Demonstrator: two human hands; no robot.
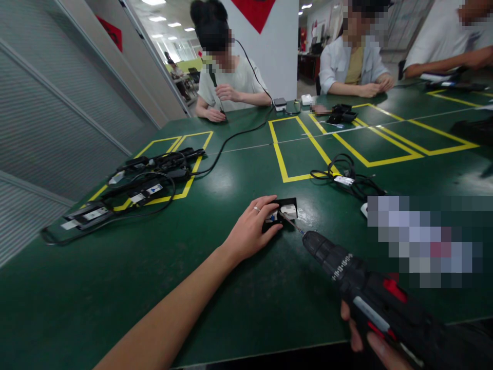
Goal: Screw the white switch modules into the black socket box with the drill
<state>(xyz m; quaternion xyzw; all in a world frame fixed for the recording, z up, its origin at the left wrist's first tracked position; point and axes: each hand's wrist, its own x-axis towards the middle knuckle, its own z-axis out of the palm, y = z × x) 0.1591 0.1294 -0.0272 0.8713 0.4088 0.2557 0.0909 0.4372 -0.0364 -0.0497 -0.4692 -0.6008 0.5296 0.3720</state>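
Note:
My left hand (pixel 250 228), with a ring on one finger, is closed around the left side of a small black device (pixel 288 209) with white labels. The device lies on the green table (pixel 215 308), partly hidden by the fingers. In my right hand (pixel 360 331) is a black and red power drill (pixel 362 282), its handle partly out of view. Its long thin bit (pixel 293 224) points forward and left, and the tip meets the device beside my left fingers. Whether the tip sits in a screw is too small to tell.
Black devices with cables (pixel 154 180) lie at the left by yellow tape outlines. A coiled black cable (pixel 346 177) with a white tag lies right of centre. Across the table one person (pixel 231 92) holds a screwdriver (pixel 212 75); other people sit at the far right.

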